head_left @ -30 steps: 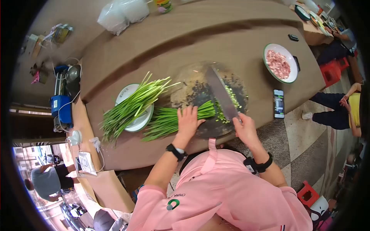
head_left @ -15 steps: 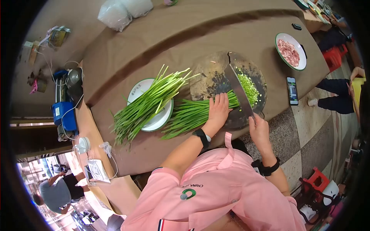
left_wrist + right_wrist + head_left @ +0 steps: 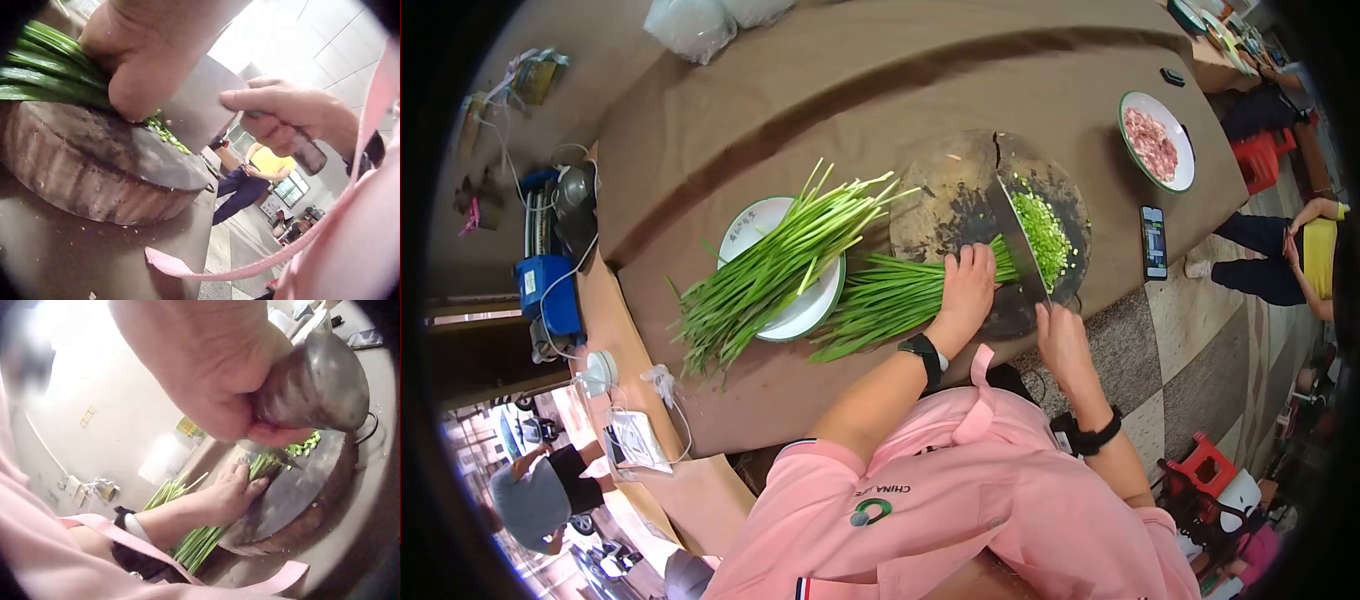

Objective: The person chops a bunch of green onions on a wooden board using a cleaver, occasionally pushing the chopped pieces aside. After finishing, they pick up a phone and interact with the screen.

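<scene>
My left hand (image 3: 969,290) holds a bundle of garlic chives (image 3: 890,300) down on a round wooden chopping board (image 3: 935,200), fingers over the stalks near their cut end. The bundle's leafy tips hang past the board's left side. In my right hand (image 3: 1065,345) is the handle of a cleaver (image 3: 1026,245). Its broad blade stands on edge at the cut end, close beside the left fingers. Chopped chives (image 3: 1047,238) lie heaped on the blade's right side. The left wrist view shows the right thumb against the blade (image 3: 203,103) and the fingers wrapped round the handle (image 3: 309,156).
Left of the board, more uncut chives (image 3: 785,260) lie across a white plate (image 3: 745,232). A bowl (image 3: 1182,150) of minced meat (image 3: 1150,143) and a phone (image 3: 1154,243) are at the right. Plastic-wrapped items (image 3: 690,28) stand at the back. A person in yellow (image 3: 1318,255) is beyond the table.
The heap of chopped chives has grown and the bundle's uncut part on the board is shorter. The cleaver has stayed at the cut end. The head view has shifted.
</scene>
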`<state>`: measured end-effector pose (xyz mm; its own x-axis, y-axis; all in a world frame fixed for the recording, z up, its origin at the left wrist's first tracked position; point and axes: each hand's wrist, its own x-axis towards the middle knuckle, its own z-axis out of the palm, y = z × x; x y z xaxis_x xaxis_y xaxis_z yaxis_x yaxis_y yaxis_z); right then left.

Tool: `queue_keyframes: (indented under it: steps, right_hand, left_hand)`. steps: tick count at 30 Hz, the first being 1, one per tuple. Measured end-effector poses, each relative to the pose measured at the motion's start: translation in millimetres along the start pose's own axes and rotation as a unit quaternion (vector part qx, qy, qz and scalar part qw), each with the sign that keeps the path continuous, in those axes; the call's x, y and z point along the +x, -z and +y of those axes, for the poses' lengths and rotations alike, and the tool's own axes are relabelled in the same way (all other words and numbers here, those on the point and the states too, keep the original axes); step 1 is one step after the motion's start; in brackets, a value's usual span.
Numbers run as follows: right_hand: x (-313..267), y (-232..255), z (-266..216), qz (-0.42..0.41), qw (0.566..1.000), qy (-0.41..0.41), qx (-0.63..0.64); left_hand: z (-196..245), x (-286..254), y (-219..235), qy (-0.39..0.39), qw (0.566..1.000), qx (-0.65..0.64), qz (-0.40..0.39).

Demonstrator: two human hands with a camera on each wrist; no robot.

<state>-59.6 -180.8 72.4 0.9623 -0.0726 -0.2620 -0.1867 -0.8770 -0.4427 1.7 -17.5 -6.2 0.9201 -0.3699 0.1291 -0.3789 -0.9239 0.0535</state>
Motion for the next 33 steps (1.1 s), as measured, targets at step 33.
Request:
queue_keyframes:
  steps: [33]
  right_hand:
    - [26.7,-13.6,-5.7,0.04,0.998,-0.005,0.04]
  left_hand:
    - [2.3,1.2,-9.6,0.03,0.999,-0.042,0.011]
